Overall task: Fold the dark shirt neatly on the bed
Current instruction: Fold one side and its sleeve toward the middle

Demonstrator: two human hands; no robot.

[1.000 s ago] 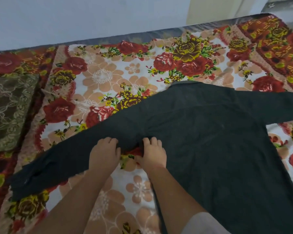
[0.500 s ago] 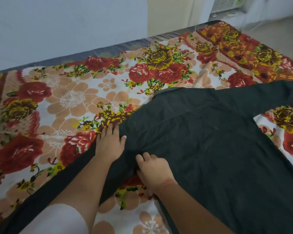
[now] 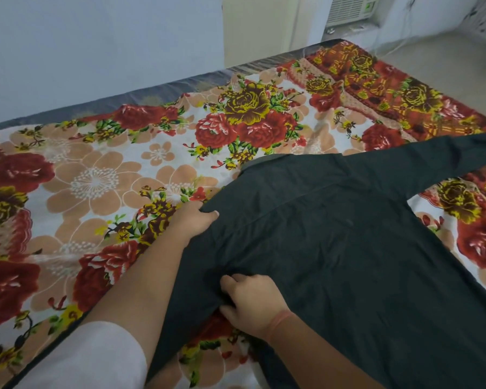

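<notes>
The dark shirt (image 3: 348,248) lies spread back-up on the bed (image 3: 96,178), collar toward the far side, one sleeve running off to the right. My left hand (image 3: 192,220) grips the shirt at its left shoulder, fingers curled under the cloth and thumb on top. My right hand (image 3: 250,301) pinches the fabric at the left armpit, where the cloth bunches. The left sleeve runs down under my left forearm toward the lower left and is mostly hidden.
A floral bedsheet in red, peach and yellow covers the bed. A pale wall (image 3: 96,51) runs along the far edge. Bare floor and a white air-conditioner unit (image 3: 348,9) lie beyond the far right corner.
My left hand has moved up from the sleeve to the shoulder and now grips it. My right hand stays at the armpit. The view has turned right, so the olive cloth at left is gone.
</notes>
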